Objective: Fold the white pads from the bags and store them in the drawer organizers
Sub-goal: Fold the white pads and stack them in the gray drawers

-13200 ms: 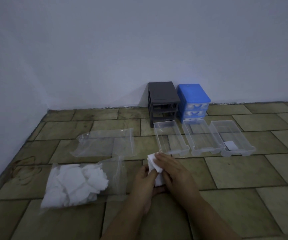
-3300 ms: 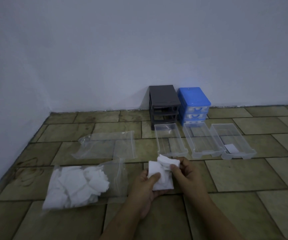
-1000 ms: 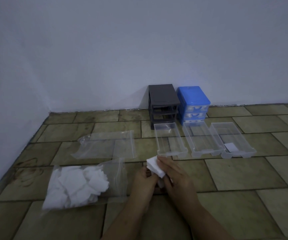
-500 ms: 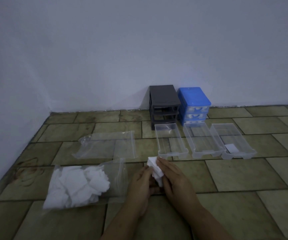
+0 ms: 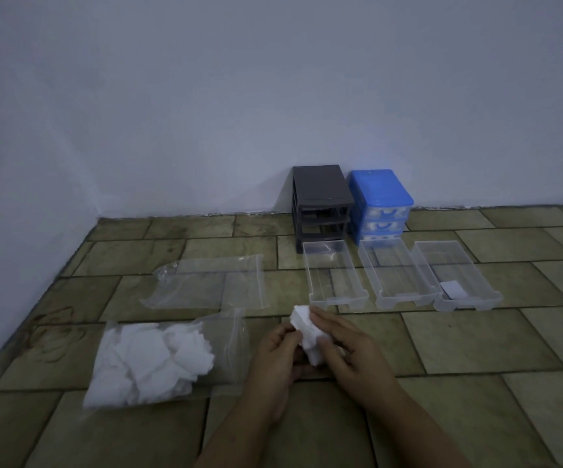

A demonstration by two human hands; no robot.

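Both my hands hold one white pad [image 5: 308,332] just above the tiled floor. My left hand [image 5: 278,358] grips its left side and my right hand [image 5: 347,349] pinches its right edge, fingers curled round it. A clear bag [image 5: 158,356] full of white pads lies to the left. Three clear drawers lie ahead: the left drawer [image 5: 332,300], the middle drawer [image 5: 398,300] and the right drawer [image 5: 469,300], which holds one folded pad [image 5: 453,289].
An empty clear bag [image 5: 205,282] lies behind the full one. A dark grey organizer frame [image 5: 320,201] and a blue organizer [image 5: 379,201] stand against the white wall behind the drawers. Bare tiled floor extends to the right.
My hands have kept working the same pad in place; it has gone from spread open to bunched smaller between my fingers. Nothing else has moved.
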